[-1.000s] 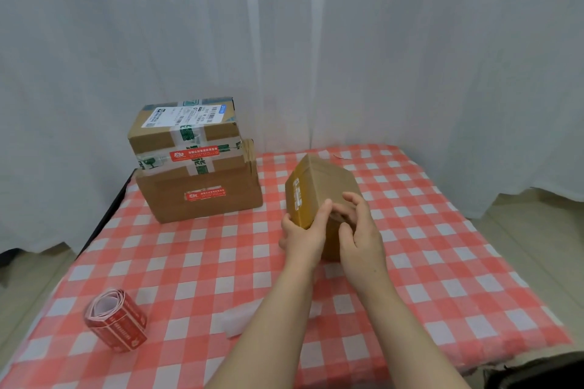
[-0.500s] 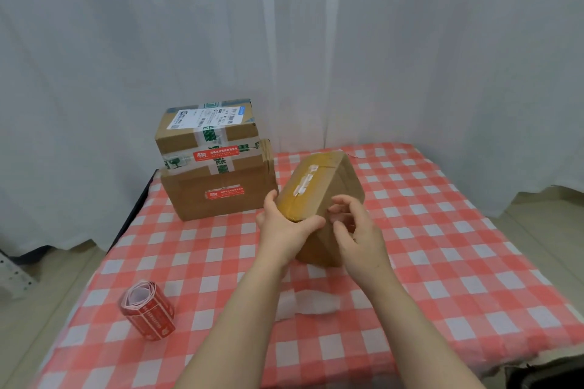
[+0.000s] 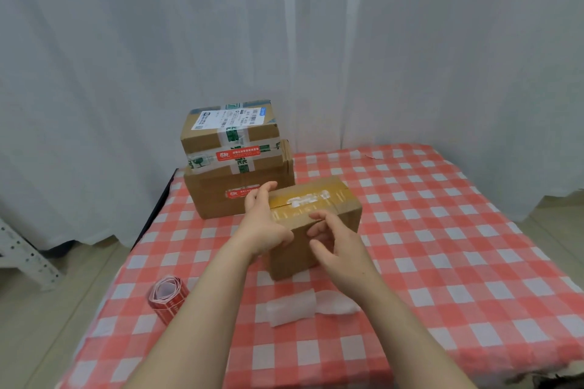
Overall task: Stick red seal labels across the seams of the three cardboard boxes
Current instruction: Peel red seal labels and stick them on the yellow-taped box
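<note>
A small cardboard box (image 3: 343, 214) lies on the checked tablecloth (image 3: 442, 230), its yellow-taped seam facing up with torn white scraps on it; no red label shows on it. My left hand (image 3: 265, 224) grips its left end, thumb on the near face. Fingers loosely bent, my right hand (image 3: 338, 243) touches the near top edge. Behind stand two stacked boxes: the upper box (image 3: 227, 132) and the lower box (image 3: 215, 199), each bearing a red seal label (image 3: 237, 154). A roll of red labels (image 3: 167, 297) lies at the near left.
A crumpled white backing strip (image 3: 294, 308) lies on the cloth just in front of my arms. White curtains (image 3: 410, 56) hang close behind the table. A metal rack leg (image 3: 19, 255) stands on the floor at left. The table's left edge is near the roll.
The small box has been turned from tilted on edge to lying flat with its taped seam up. My left hand shifted to its left end; my right hand came off the side.
</note>
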